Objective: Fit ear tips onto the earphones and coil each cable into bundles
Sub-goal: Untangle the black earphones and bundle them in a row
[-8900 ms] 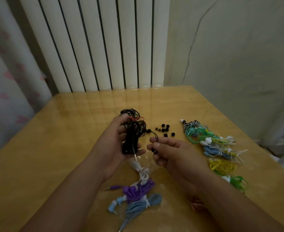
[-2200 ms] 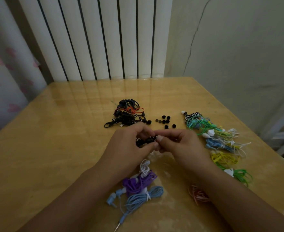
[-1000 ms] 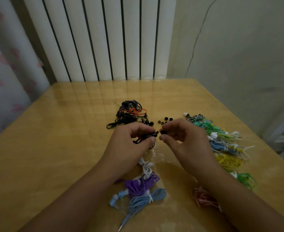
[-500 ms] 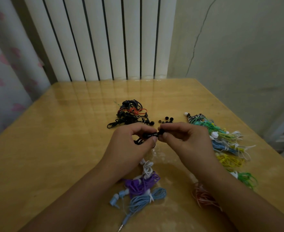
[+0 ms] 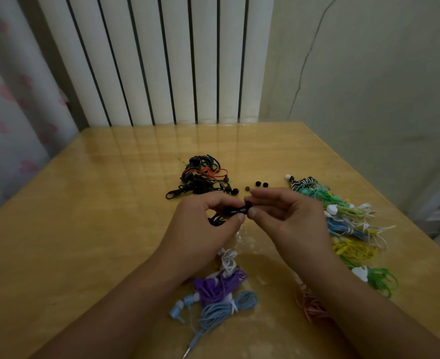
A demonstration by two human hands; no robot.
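My left hand [image 5: 200,229] pinches a black earphone [image 5: 235,210] above the table's middle, and its black cable loops out under the fingers. My right hand [image 5: 289,218] meets it from the right, pinching a black ear tip [image 5: 248,204] against the earphone's end. Loose black ear tips [image 5: 261,184] lie just beyond the hands. A tangle of black and red earphones [image 5: 200,177] sits behind my left hand.
Coiled bundles lie on the wooden table [image 5: 84,229]: green, blue and yellow ones [image 5: 348,224] in a row at the right, purple [image 5: 219,283] and light blue [image 5: 221,307] ones near me, a pink one [image 5: 309,304] under my right forearm. A radiator stands behind.
The black bundle held earlier now lies on the table. Both hands have come together over one black earphone, and my right hand has brought an ear tip up to its end.
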